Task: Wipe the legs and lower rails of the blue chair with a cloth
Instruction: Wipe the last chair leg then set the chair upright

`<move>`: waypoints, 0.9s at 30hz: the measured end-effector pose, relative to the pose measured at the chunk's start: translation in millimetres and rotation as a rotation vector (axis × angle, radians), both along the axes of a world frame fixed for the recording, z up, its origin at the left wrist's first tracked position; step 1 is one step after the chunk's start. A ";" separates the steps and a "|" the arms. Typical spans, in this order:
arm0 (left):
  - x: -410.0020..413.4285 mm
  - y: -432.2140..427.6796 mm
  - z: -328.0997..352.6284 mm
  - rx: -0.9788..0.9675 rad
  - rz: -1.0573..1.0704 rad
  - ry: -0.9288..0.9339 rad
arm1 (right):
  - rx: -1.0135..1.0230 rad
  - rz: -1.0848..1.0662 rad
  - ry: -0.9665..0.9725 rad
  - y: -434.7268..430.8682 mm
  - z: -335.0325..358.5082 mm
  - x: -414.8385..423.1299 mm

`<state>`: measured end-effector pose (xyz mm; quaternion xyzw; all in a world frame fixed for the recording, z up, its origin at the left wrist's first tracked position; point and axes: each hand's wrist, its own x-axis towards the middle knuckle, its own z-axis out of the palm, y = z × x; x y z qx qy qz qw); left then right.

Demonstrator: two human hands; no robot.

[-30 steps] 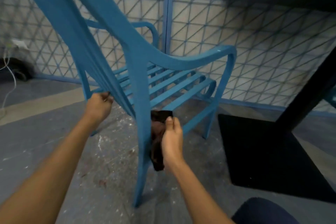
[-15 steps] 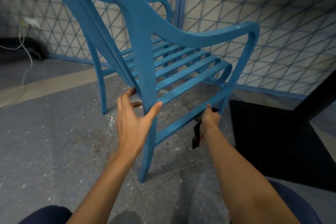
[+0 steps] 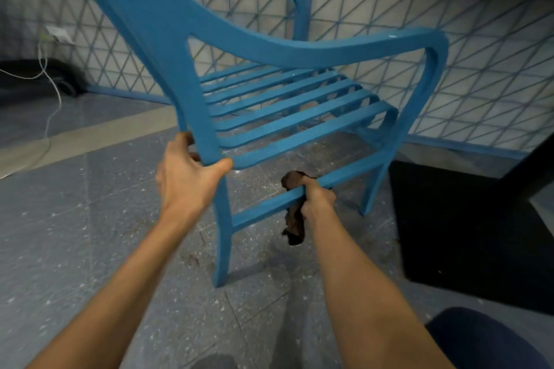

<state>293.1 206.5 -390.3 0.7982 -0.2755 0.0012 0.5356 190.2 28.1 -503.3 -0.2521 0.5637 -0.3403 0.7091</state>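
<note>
The blue chair with a slatted seat stands on the grey floor, seen from behind and to its right. My left hand grips the near rear leg just below the seat. My right hand is wrapped around the lower side rail, holding a dark brown cloth against it. One end of the cloth pokes up above the rail, the rest hangs below it. The near rear leg reaches the floor at the frame's middle; the front right leg stands beyond my right hand.
A black mat lies on the floor right of the chair. A blue-framed lattice panel runs behind the chair. A white cable and a dark object sit at the far left. My dark-clad knee shows at bottom right.
My right hand has gone from the rear leg to the side rail with the cloth. My left hand left the back slats and closed on the rear leg. The view has moved closer.
</note>
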 end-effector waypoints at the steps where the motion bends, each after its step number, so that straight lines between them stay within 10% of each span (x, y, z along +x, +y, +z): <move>1: 10.7 6.3 3.1 -0.004 -0.017 0.027 | 0.011 -0.007 -0.019 9.9 -0.3 3.6; 27: 131.9 -10.5 20.9 0.143 -0.234 0.146 | 0.056 -0.144 -0.006 55.7 2.9 4.1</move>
